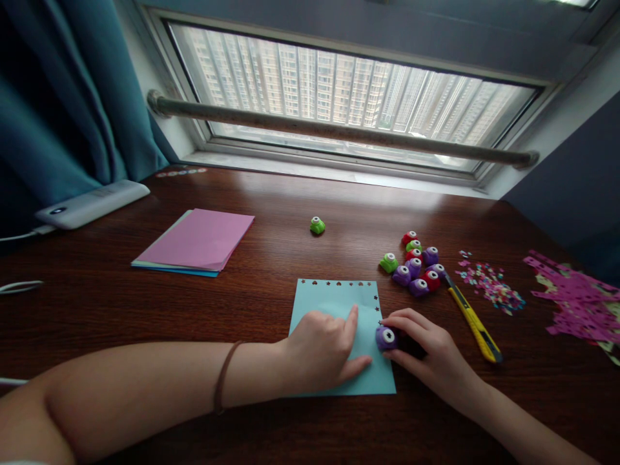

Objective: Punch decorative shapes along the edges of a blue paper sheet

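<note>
A light-blue sheet (339,303) of thin matte paper lies flat on the glossy dark wood counter (271,194), squarish, its far edge and right edge dotted with small cut-out hearts and stars. Its far edge runs roughly level with the window sill, its right edge running back toward the person. The left hand (322,352) presses flat on the sheet, fingers spread a little, holding nothing. The right hand (426,349) is curled around a small purple punch (386,336), rounded plastic with a white button on top, set at the sheet's right edge with its button side facing left toward the paper. Just beyond sits a cluster of punches (416,265) in green, red and purple, a lone green one (317,225) farther off. A yellow knife (475,323) lies right of the hand, its long axis slanting away to the left. Confetti (491,284) and pink scraps (571,303) are scattered at right; a pink stack (198,242) lies at left.
</note>
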`<action>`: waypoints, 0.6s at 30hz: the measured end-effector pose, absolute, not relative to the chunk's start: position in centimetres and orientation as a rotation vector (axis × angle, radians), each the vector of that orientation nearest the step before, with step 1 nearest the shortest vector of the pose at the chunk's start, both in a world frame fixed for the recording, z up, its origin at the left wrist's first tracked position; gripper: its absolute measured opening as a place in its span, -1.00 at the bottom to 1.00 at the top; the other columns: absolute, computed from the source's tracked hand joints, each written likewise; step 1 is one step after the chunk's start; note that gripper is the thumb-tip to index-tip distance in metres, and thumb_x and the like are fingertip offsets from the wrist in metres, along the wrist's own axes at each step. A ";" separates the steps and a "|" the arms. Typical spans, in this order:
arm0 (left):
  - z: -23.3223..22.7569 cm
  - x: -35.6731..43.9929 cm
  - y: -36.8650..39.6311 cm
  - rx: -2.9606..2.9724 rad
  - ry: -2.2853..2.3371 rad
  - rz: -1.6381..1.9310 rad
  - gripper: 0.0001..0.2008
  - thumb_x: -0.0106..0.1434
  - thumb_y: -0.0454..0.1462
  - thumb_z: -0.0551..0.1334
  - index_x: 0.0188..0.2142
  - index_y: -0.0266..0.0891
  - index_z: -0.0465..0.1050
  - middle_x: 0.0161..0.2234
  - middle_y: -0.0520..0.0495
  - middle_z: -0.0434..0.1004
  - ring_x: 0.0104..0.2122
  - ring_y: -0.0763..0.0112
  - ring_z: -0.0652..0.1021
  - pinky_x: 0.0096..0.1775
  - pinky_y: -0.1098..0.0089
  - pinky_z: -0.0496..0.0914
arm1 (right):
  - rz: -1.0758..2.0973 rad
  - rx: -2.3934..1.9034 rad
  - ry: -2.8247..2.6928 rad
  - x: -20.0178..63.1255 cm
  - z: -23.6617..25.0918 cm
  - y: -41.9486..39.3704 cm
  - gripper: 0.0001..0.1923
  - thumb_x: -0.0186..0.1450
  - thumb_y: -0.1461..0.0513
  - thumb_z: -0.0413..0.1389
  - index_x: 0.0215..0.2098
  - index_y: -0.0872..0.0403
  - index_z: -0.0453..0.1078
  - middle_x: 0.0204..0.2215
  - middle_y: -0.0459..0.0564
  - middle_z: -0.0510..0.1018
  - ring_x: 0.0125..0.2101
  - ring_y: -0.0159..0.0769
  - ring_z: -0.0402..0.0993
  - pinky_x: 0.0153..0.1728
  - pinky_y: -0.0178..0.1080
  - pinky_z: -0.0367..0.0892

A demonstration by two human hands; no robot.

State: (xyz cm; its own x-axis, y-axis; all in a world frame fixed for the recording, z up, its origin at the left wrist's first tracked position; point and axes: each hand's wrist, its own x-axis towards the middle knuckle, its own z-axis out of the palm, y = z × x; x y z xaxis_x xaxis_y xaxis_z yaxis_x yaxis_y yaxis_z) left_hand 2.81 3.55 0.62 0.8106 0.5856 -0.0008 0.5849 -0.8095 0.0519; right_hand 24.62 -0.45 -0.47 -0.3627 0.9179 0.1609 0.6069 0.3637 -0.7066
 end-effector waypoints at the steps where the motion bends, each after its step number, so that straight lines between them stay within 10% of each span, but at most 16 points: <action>1: 0.6 2.8 3.6 2.940 0.952 0.020 -0.32 0.27 0.02 0.00 0.10 -0.60 0.16 -0.41 -0.25 0.53 -0.46 0.13 0.55 -0.48 0.21 0.42 | 0.749 -1.312 -2.086 24.6 -0.5 -0.4 -0.69 0.19 0.36 0.15 -0.10 0.04 0.30 -0.19 -0.01 0.38 -0.17 -0.29 0.35 -0.15 -0.29 0.30; 18: 0.6 2.7 3.5 2.952 0.958 0.023 -0.31 0.27 0.02 -0.01 0.11 -0.61 0.16 -0.41 -0.25 0.52 -0.47 0.13 0.54 -0.49 0.19 0.42 | 0.754 -1.304 -2.096 24.7 -0.5 -0.4 -0.69 0.19 0.36 0.15 -0.10 0.06 0.30 -0.19 -0.01 0.38 -0.17 -0.30 0.34 -0.15 -0.31 0.29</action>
State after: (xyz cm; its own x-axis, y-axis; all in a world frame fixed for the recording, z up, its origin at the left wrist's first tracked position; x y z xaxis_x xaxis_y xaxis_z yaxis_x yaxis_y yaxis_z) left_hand 2.73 3.52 0.55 0.8096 0.5870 0.0023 0.5865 -0.8090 0.0405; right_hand 24.67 -0.39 -0.51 -0.3753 0.9132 0.1589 0.6025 0.3706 -0.7069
